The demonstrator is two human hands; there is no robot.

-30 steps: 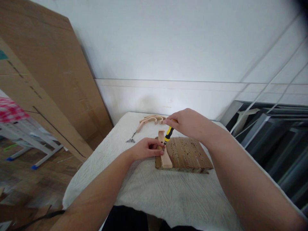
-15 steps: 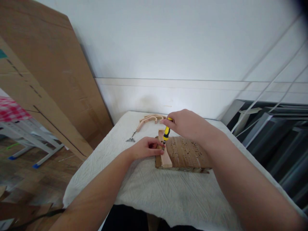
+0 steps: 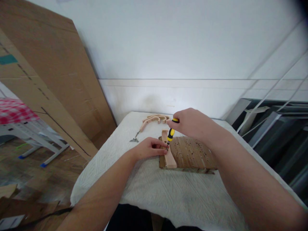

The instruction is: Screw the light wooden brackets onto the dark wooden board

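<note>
My right hand [image 3: 192, 124] is closed around the handle of a yellow-and-black screwdriver [image 3: 170, 134], which points down at a pale wooden piece [image 3: 171, 161]. At the screwdriver's tip, the thumb and fingertips of my left hand [image 3: 150, 149] are drawn together over that piece; whatever they pinch is too small to make out. Under the wooden piece lies a worn brown board [image 3: 192, 154] dotted with many holes. Behind it rest several curved wooden pieces [image 3: 151, 119], with a small metal fitting [image 3: 134, 140] at the left end of one.
A pale cloth [image 3: 149, 186] covers the table, which stands against a white wall [image 3: 168, 48]. On the left leans a tall cardboard box [image 3: 79, 80] beside a metal stand [image 3: 45, 141]. Dark panels and frames [image 3: 276, 134] are stacked at the right edge.
The whole view has shifted slightly, so everything appears a little further right. Both hands, the screwdriver and the wooden piece keep nearly the same positions relative to each other.
</note>
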